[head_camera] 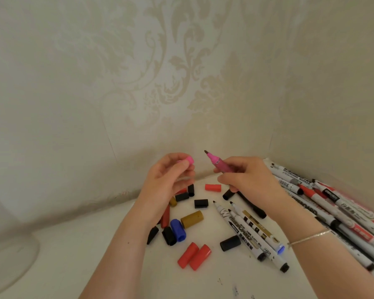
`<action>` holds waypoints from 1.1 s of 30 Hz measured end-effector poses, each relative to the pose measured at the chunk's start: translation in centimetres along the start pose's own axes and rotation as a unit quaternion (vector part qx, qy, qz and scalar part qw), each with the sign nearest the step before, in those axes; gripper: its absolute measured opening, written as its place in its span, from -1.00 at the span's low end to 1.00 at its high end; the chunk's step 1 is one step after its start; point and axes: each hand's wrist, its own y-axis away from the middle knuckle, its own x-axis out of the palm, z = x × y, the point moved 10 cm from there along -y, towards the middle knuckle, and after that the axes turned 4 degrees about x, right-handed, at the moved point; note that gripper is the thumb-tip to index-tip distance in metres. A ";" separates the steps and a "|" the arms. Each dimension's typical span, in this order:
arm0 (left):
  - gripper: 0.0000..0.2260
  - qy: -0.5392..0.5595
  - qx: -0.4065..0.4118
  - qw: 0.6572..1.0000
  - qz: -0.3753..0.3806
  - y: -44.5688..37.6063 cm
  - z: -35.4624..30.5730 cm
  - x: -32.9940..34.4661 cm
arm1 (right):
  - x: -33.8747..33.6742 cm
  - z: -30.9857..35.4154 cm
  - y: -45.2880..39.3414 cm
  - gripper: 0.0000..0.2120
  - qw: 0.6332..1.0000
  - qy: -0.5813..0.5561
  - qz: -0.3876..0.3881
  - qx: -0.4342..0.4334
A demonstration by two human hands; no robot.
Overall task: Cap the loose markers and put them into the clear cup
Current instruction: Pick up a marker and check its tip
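The left hand [171,180] pinches a pink cap [190,159]. Just right of that cap, the right hand [246,178] grips an uncapped pink marker [219,164], tip toward the cap but apart

Clear cup [11,253]: blurred, cut by left edge. Marker pile [341,214]: partly hidden under right forearm, cut by right edge. Pink cap [190,159]: mostly covered by fingers [183,167].
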 end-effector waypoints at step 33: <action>-0.89 -0.361 0.140 0.920 -0.054 0.1 -1.7 -0.2 | 0.8 0.4 0.1 -0.85 0.982 0.183 -0.002 -0.050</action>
